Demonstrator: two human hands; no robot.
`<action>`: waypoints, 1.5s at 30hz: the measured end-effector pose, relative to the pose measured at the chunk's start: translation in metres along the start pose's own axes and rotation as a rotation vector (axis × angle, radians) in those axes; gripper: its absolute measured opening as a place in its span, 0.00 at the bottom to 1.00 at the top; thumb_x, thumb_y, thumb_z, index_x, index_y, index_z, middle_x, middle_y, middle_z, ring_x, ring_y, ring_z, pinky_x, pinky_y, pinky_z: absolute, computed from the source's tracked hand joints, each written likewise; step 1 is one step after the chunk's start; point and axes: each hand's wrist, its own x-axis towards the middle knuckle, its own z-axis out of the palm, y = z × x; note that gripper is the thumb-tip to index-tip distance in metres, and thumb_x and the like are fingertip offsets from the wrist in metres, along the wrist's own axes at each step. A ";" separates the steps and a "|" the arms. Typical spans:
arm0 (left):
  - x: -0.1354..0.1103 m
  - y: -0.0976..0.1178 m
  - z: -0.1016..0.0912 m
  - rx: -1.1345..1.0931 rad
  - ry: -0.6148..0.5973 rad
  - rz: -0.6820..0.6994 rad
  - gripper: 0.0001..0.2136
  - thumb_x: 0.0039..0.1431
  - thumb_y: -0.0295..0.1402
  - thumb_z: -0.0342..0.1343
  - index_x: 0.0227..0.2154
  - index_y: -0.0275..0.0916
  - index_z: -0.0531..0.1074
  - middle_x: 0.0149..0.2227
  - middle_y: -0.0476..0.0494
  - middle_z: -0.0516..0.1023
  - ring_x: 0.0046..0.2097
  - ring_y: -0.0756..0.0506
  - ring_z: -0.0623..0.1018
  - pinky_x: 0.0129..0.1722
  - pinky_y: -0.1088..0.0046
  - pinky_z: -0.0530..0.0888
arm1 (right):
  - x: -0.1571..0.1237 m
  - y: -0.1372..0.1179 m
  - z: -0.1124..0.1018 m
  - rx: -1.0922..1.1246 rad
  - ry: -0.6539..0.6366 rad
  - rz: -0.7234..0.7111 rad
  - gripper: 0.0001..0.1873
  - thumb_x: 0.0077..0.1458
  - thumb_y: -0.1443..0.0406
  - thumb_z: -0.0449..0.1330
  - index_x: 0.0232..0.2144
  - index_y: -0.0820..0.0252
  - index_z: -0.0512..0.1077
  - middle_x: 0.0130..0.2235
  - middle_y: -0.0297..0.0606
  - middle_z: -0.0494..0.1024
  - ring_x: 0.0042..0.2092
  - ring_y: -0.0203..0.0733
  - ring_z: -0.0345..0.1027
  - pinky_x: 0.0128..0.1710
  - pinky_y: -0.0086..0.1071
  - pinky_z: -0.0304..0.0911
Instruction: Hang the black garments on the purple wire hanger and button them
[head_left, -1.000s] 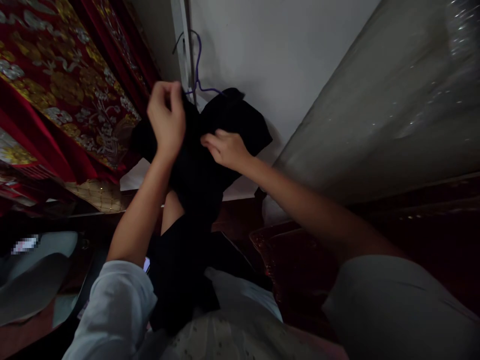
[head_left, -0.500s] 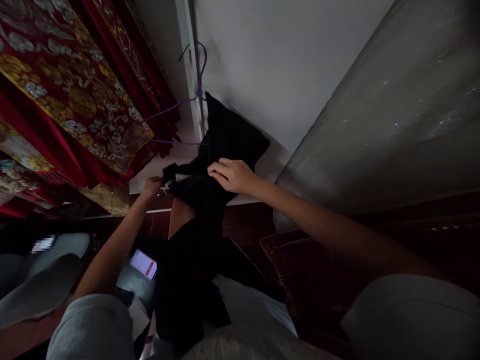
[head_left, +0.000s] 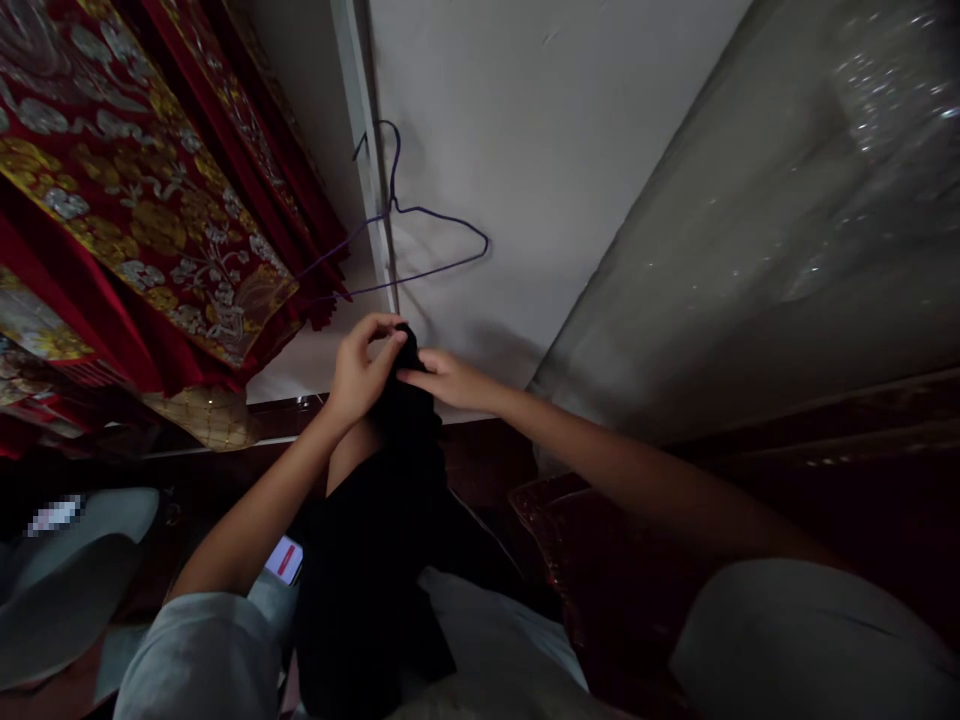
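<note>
Purple hanger: we see it hooked [head_left: 394, 200] on a narrow metal strip by the wall, no garment on its right arm; we take our other places from it.
Black cloth: gathered into a narrow bunch [head_left: 411, 392], just below the hanger and apart from it.
Left hand: below the hanger [head_left: 360, 375], thumb and fingers curled into a loop, pinching the bunch's top edge.
Right hand: below the hanger and to its right [head_left: 454, 382], thumb and fingers pinching the near side of the bunch.
Progress on the cloth: we judge that it is off the hanger and partly gathered; it is not yet let go of or set down, and we cannot say how much gathering remains.
Red embroidered fabric: left of the hanger [head_left: 172, 220], covering the tip of its left arm.
Phone: well below the hanger and to its left [head_left: 285, 560], partly behind our left arm, screen unreadable.
Dark lap: far below the hanger, black on black; we cannot tell where the cloth ends and our clothing begins.
</note>
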 end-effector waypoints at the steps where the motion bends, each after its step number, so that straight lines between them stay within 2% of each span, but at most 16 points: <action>1: -0.002 -0.001 0.000 -0.014 -0.007 0.012 0.14 0.64 0.44 0.60 0.46 0.41 0.76 0.45 0.42 0.79 0.50 0.43 0.78 0.55 0.65 0.73 | 0.000 -0.006 -0.004 0.047 0.006 0.032 0.11 0.56 0.57 0.58 0.25 0.56 0.65 0.24 0.33 0.67 0.27 0.38 0.60 0.27 0.33 0.59; 3: -0.009 -0.007 -0.003 -0.100 -0.126 -0.078 0.18 0.66 0.49 0.56 0.47 0.41 0.77 0.46 0.40 0.79 0.52 0.41 0.78 0.56 0.63 0.73 | 0.000 -0.020 -0.017 0.072 -0.002 0.049 0.09 0.52 0.61 0.57 0.23 0.56 0.64 0.23 0.32 0.65 0.25 0.36 0.58 0.25 0.31 0.55; 6: -0.024 -0.020 -0.014 -0.102 -0.458 -0.307 0.21 0.65 0.54 0.54 0.33 0.40 0.79 0.33 0.40 0.80 0.40 0.39 0.80 0.48 0.61 0.76 | 0.004 -0.039 -0.044 -0.107 0.003 -0.075 0.08 0.48 0.64 0.56 0.19 0.57 0.64 0.21 0.31 0.64 0.26 0.36 0.59 0.26 0.31 0.56; 9: -0.037 -0.032 -0.031 0.220 -0.587 -0.271 0.11 0.53 0.43 0.68 0.26 0.42 0.78 0.28 0.43 0.78 0.38 0.37 0.79 0.53 0.56 0.73 | 0.023 -0.036 -0.065 -0.323 0.222 -0.283 0.04 0.48 0.69 0.57 0.26 0.58 0.71 0.28 0.34 0.74 0.34 0.41 0.69 0.37 0.34 0.65; 11: -0.040 -0.036 -0.047 0.514 -0.569 -0.212 0.06 0.49 0.36 0.69 0.29 0.42 0.78 0.29 0.42 0.78 0.45 0.34 0.79 0.60 0.48 0.67 | 0.044 -0.017 -0.072 -0.349 0.403 -0.332 0.12 0.50 0.70 0.57 0.37 0.58 0.75 0.36 0.37 0.79 0.39 0.42 0.72 0.42 0.36 0.67; 13: -0.040 -0.037 -0.065 0.767 -0.573 -0.257 0.06 0.52 0.32 0.65 0.34 0.42 0.80 0.33 0.41 0.80 0.51 0.31 0.77 0.64 0.42 0.61 | 0.067 0.009 -0.072 -0.312 0.485 -0.284 0.18 0.53 0.70 0.56 0.47 0.58 0.74 0.40 0.38 0.79 0.39 0.41 0.72 0.41 0.36 0.67; 15: -0.038 -0.035 -0.083 0.950 -0.616 -0.375 0.10 0.57 0.32 0.61 0.42 0.43 0.80 0.41 0.38 0.83 0.55 0.30 0.77 0.65 0.38 0.57 | 0.083 0.034 -0.068 -0.266 0.454 -0.147 0.19 0.54 0.70 0.55 0.48 0.60 0.73 0.38 0.38 0.79 0.36 0.39 0.71 0.38 0.35 0.66; 18: -0.034 -0.033 -0.106 1.119 -0.641 -0.547 0.11 0.58 0.32 0.60 0.44 0.40 0.80 0.44 0.34 0.83 0.54 0.29 0.78 0.63 0.35 0.58 | 0.090 0.054 -0.065 -0.206 0.418 0.100 0.10 0.53 0.71 0.55 0.36 0.61 0.75 0.30 0.34 0.75 0.30 0.37 0.66 0.33 0.32 0.63; 21: -0.030 -0.031 -0.120 1.156 -0.651 -0.615 0.04 0.56 0.28 0.61 0.34 0.37 0.79 0.36 0.37 0.82 0.46 0.33 0.81 0.56 0.48 0.70 | 0.078 0.054 -0.080 -0.222 0.519 0.196 0.10 0.54 0.68 0.57 0.21 0.58 0.69 0.20 0.30 0.64 0.25 0.35 0.57 0.27 0.30 0.53; 24: -0.023 -0.030 -0.122 1.153 -0.583 -0.546 0.07 0.64 0.28 0.54 0.36 0.38 0.77 0.37 0.39 0.82 0.45 0.37 0.81 0.50 0.58 0.74 | 0.058 0.042 -0.110 -0.328 0.606 0.183 0.17 0.52 0.64 0.61 0.15 0.57 0.63 0.18 0.30 0.55 0.23 0.34 0.51 0.23 0.31 0.46; 27: -0.008 -0.027 -0.115 1.155 -0.354 -0.415 0.12 0.69 0.26 0.46 0.45 0.38 0.74 0.41 0.36 0.81 0.48 0.37 0.81 0.52 0.59 0.73 | 0.040 0.026 -0.134 -0.421 0.672 0.101 0.19 0.49 0.63 0.62 0.14 0.56 0.59 0.17 0.30 0.52 0.23 0.34 0.48 0.22 0.31 0.42; 32: 0.036 -0.012 -0.089 0.731 0.075 0.017 0.11 0.71 0.29 0.44 0.43 0.40 0.73 0.41 0.40 0.82 0.49 0.42 0.82 0.55 0.65 0.73 | 0.023 0.001 -0.127 -0.421 0.652 0.055 0.22 0.49 0.60 0.63 0.13 0.55 0.56 0.16 0.30 0.51 0.23 0.33 0.46 0.22 0.31 0.41; 35: 0.063 0.001 -0.067 0.554 0.074 0.173 0.10 0.71 0.29 0.44 0.42 0.40 0.72 0.46 0.41 0.82 0.53 0.44 0.80 0.57 0.67 0.73 | 0.019 -0.003 -0.102 -0.357 0.596 0.072 0.21 0.51 0.60 0.62 0.14 0.57 0.58 0.17 0.29 0.54 0.23 0.32 0.49 0.23 0.30 0.42; 39: 0.085 0.009 -0.050 0.538 -0.050 0.215 0.10 0.66 0.26 0.50 0.47 0.39 0.70 0.48 0.42 0.79 0.55 0.44 0.78 0.62 0.62 0.70 | 0.017 -0.003 -0.082 -0.268 0.480 0.056 0.17 0.54 0.60 0.61 0.18 0.58 0.64 0.21 0.31 0.64 0.26 0.36 0.61 0.26 0.31 0.53; 42: 0.094 0.007 -0.060 0.627 -0.138 0.173 0.12 0.62 0.24 0.49 0.46 0.38 0.73 0.43 0.42 0.80 0.50 0.43 0.80 0.59 0.62 0.72 | 0.012 -0.005 -0.092 -0.276 0.586 -0.087 0.05 0.53 0.62 0.62 0.31 0.57 0.74 0.36 0.38 0.78 0.41 0.45 0.72 0.38 0.36 0.66; 45: 0.101 0.006 -0.082 0.736 -0.173 0.136 0.13 0.60 0.24 0.47 0.42 0.38 0.75 0.40 0.41 0.81 0.45 0.42 0.79 0.54 0.62 0.75 | 0.005 -0.010 -0.118 -0.219 0.729 -0.174 0.18 0.53 0.64 0.64 0.48 0.52 0.75 0.53 0.41 0.77 0.53 0.49 0.71 0.48 0.41 0.68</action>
